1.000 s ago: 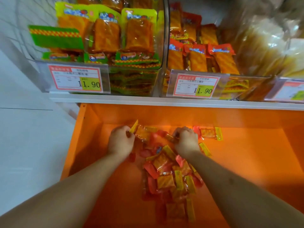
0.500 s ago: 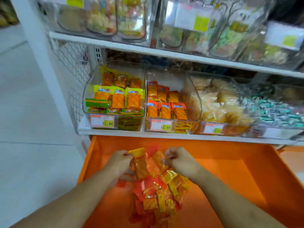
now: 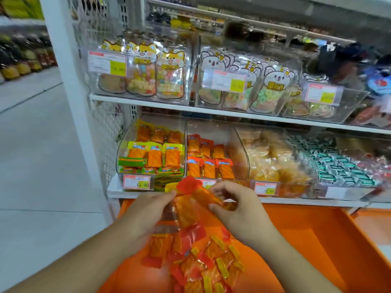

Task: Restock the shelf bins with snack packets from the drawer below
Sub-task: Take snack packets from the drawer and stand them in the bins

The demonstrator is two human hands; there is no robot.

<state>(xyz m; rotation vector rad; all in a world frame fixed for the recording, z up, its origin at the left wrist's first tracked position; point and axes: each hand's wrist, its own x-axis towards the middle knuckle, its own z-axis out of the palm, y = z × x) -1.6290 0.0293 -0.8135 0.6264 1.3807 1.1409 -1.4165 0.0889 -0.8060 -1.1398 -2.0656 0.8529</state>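
A bunch of red and yellow-edged snack packets (image 3: 196,246) hangs between both hands above the open orange drawer (image 3: 317,240). My left hand (image 3: 146,212) grips the bunch from the left side. My right hand (image 3: 234,206) pinches a red-topped packet (image 3: 198,192) at the top, thumb under it. Just behind the hands stand two clear shelf bins: the left bin (image 3: 152,157) with green-and-yellow packets, the middle bin (image 3: 209,161) with red-topped orange packets.
To the right sit bins of pale golden snacks (image 3: 273,161) and green-wrapped sweets (image 3: 342,168). The shelf above carries bins of cartoon-faced pouches (image 3: 148,77). A white shelf post (image 3: 69,92) rises at left, with tiled aisle floor (image 3: 38,166) beyond.
Both hands have lifted the bunch of packets up out of the drawer to the height of the lower shelf edge. The view has tilted up and pulled back, revealing the upper shelf.
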